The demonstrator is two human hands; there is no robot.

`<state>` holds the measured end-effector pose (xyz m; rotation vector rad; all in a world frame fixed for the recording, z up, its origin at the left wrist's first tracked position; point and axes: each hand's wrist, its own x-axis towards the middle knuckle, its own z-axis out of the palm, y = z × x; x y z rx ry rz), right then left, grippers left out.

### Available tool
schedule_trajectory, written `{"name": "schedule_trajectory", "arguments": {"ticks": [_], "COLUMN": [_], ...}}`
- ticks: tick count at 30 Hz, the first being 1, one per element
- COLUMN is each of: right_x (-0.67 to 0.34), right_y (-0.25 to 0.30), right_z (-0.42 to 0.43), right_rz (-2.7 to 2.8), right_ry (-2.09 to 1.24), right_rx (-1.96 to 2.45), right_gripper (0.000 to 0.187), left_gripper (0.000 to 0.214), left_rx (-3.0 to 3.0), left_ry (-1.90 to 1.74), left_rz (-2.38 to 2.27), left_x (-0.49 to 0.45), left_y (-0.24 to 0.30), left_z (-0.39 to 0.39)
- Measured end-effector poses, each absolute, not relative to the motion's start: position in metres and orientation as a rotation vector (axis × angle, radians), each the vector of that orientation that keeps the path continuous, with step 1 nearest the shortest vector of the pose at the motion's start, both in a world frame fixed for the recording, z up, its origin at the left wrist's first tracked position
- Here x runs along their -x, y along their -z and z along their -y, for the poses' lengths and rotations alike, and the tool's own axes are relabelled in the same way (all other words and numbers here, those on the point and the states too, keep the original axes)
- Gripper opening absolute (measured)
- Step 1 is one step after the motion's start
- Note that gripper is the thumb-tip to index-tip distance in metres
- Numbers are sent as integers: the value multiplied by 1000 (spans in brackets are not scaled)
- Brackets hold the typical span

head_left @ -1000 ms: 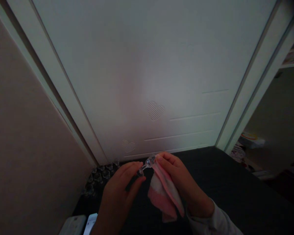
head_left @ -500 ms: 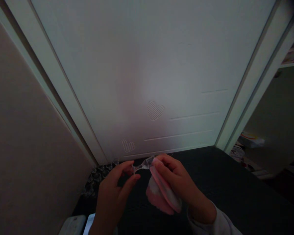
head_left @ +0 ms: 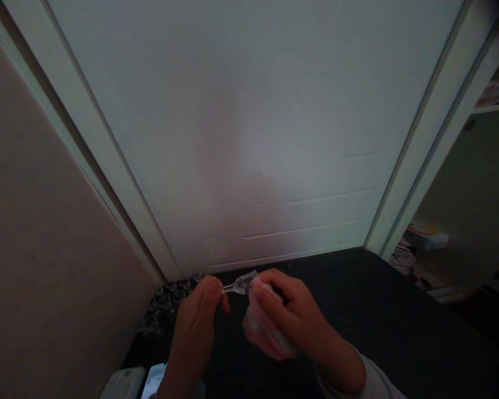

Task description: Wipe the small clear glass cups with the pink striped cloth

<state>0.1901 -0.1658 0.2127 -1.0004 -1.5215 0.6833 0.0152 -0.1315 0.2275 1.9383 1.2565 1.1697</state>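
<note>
The left hand pinches one end of a small clear glass between thumb and fingertips, grip closed on it. The glass lies nearly level in the air above the far left part of the dark bench. Its other end goes into a pink and white cloth that the right hand holds bunched, fingers clamped round it and pressing it to the glass.

The glass looks thin-walled and narrow, so it is probably very light, stiff and easy to snap at its slimmest part. It is smooth and likely slippery on bare skin, so a hold at the thicker end, close to the fingers, seems safest, with the squeeze kept gentle. The cloth is soft and limp, takes any shape, and cushions the glass where it wraps it.

A cluster of glasses stands in the bench's far left corner, against a white door. Two pale flat things lie at the near left edge, too dim to identify.
</note>
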Motion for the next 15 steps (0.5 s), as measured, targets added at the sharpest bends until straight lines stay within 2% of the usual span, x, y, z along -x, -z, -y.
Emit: {"name": "schedule_trajectory", "arguments": {"ticks": [7, 15], "right_x": [-188, -189], "right_y": [-213, -205], "right_z": [166, 155], "right_rz": [1542, 1404], "right_ry": [-609, -780], "right_rx": [1025, 1058], "right_gripper": [22, 29], "left_gripper": [63, 66], "left_rx": [-1722, -1698], "left_ry": [-1133, -1304], "left_rz": [-1239, -1137], "left_x": [-18, -19], "left_y": [-226, -215], "left_z": [128, 126]}}
